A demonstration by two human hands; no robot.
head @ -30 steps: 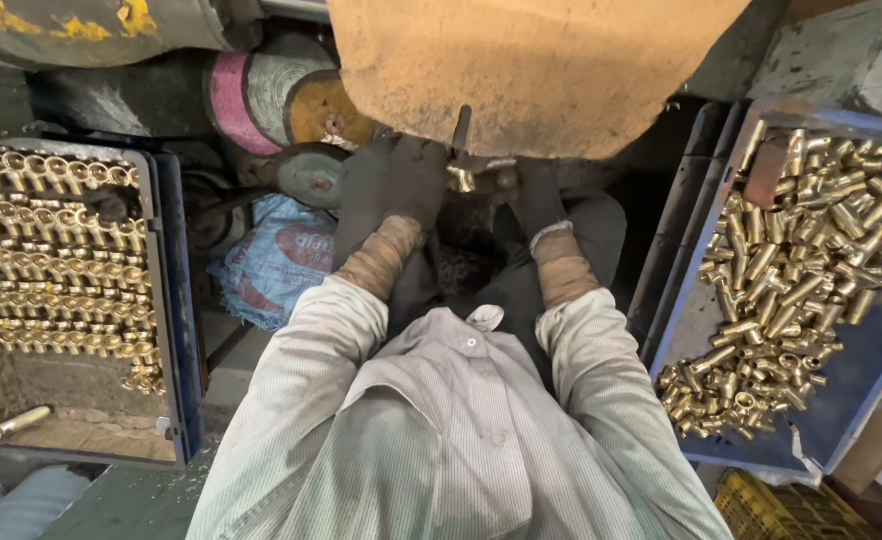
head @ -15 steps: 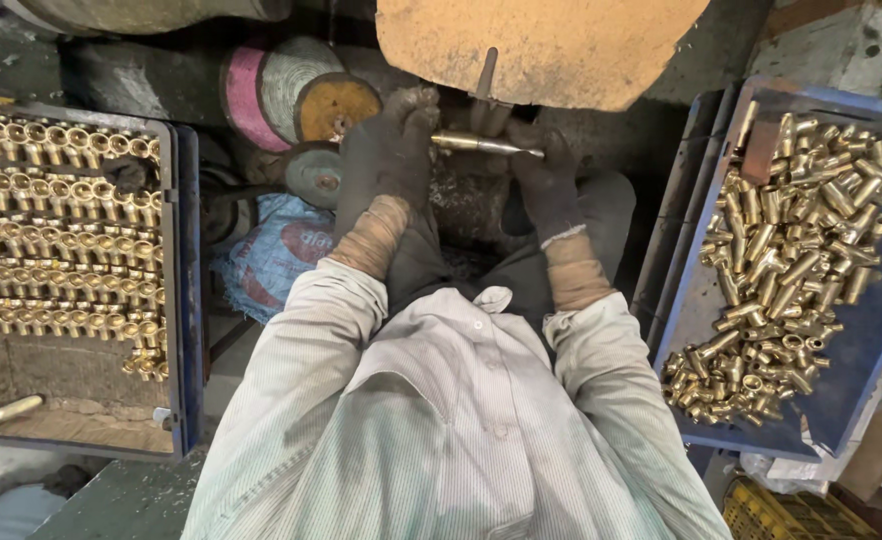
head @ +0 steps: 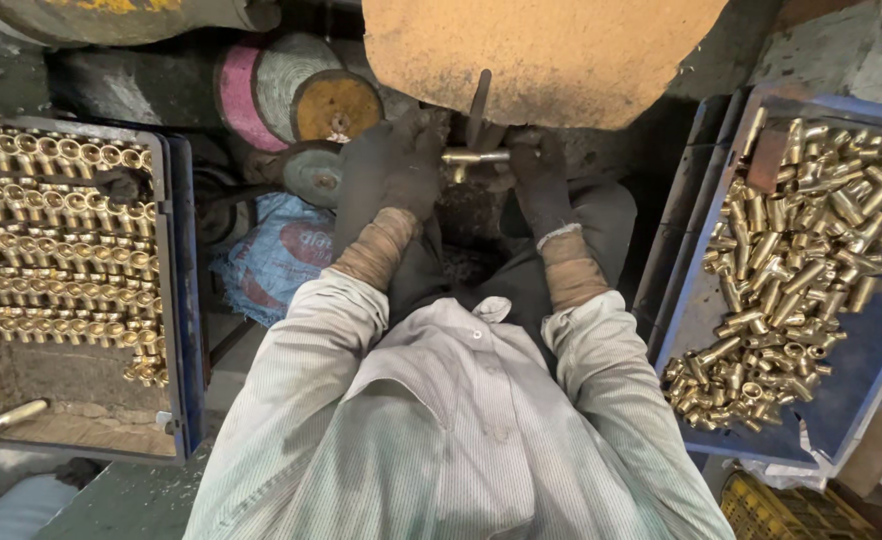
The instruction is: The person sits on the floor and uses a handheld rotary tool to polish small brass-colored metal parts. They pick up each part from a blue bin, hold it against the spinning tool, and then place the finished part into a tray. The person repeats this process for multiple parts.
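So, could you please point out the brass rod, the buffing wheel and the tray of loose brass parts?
Brass rod (head: 473,156), head view, middle of its bare length between the gloves.
Buffing wheel (head: 551,50), head view, tan face.
Tray (head: 866,345), head view, bare blue floor.

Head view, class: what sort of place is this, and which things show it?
Probably a metal-polishing workshop: gloved hands hold a brass fitting under a large buffing wheel, between a tray of aligned fittings and a heaped one.

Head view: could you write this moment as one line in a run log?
left hand: dark glove, holds slim brass fitting | right hand: holds its other end | large tan buffing wheel: just above | blue tray: loose brass parts, right
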